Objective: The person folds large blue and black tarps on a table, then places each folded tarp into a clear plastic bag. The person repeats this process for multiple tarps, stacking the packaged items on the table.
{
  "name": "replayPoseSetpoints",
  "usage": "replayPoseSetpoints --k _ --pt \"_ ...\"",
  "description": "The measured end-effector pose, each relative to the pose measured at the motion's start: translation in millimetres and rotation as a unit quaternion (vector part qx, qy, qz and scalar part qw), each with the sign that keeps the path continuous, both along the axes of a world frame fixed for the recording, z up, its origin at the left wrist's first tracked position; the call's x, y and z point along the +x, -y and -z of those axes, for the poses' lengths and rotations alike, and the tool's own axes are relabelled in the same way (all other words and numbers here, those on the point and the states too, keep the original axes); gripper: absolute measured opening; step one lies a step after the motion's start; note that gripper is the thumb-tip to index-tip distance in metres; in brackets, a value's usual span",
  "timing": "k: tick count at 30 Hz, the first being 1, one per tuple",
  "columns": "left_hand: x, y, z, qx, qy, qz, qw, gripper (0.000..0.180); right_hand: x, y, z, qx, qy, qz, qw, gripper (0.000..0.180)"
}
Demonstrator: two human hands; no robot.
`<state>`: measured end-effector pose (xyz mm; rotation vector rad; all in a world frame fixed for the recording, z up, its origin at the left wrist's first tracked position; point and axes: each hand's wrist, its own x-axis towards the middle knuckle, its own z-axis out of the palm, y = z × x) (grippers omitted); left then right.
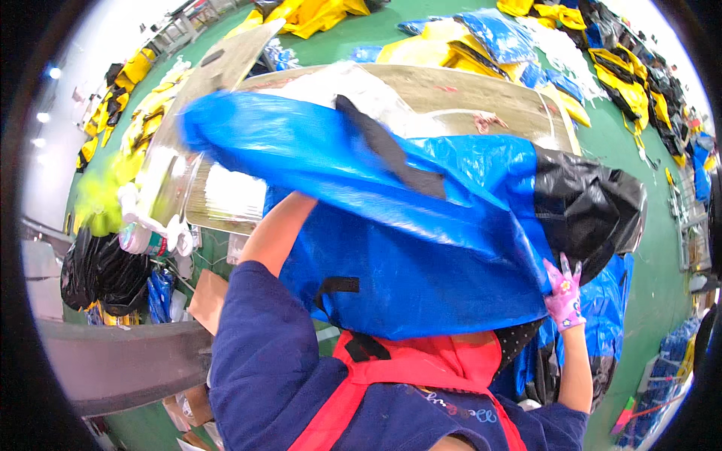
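Nearest the camera are the person's navy shirt [263,353] and, over it, a red apron [436,352]. The left forearm [282,233] reaches forward and disappears beneath a large blue cover [421,255]; the right forearm [575,368] rises almost straight from the bent elbow. The left hand is hidden under the cover, so I cannot tell whether it grips anything. The right hand [564,293], in a pink flowered glove, has its fingers outstretched and parted, touching the cover's right edge just below its black end section [583,199]. The cover spreads in front of the body and over part of the wooden desk [466,86], its left end raised and blurred, a long black strap [387,150] lying across the upper side and a short black strap [338,286] lower left. Around it, from the left: a black plastic bag [105,274], a grey curved surface [128,368], white sheeting [353,86] on the desk, a blue and yellow heap [451,49] beyond it, and yellow and black pieces [624,83] piled on the green floor [650,316].
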<state>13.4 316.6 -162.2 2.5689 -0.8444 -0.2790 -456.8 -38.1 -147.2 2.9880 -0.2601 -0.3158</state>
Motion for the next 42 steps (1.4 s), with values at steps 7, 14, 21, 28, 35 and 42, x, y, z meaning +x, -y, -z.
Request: replayPoseSetpoints --k 7,14,21,28,35,42 --pt "-79 -170 -92 -0.161 -0.335 -0.032 0.928 0.072 16 1 -30 0.063 -0.192 0.045 0.978 0.076" --pt "-45 -223 -88 -0.244 -0.38 -0.154 0.879 0.075 159 -1 -111 0.232 0.097 0.091 0.964 0.049" --pt "-36 -221 -73 -0.224 -0.536 -0.086 0.809 0.062 188 28 9 -0.111 0.05 0.161 0.979 0.09" --pt "5 -144 -13 -0.355 -0.514 -0.212 0.751 0.042 194 33 15 -0.222 0.047 0.142 0.964 0.078" --pt "84 -170 -85 0.016 -0.157 -0.174 0.972 0.074 259 55 -15 -0.12 -0.149 0.242 0.951 0.061" --pt "-44 -81 -83 0.005 0.283 0.119 0.952 0.069 250 91 28 -0.195 -0.102 0.242 0.945 0.061"
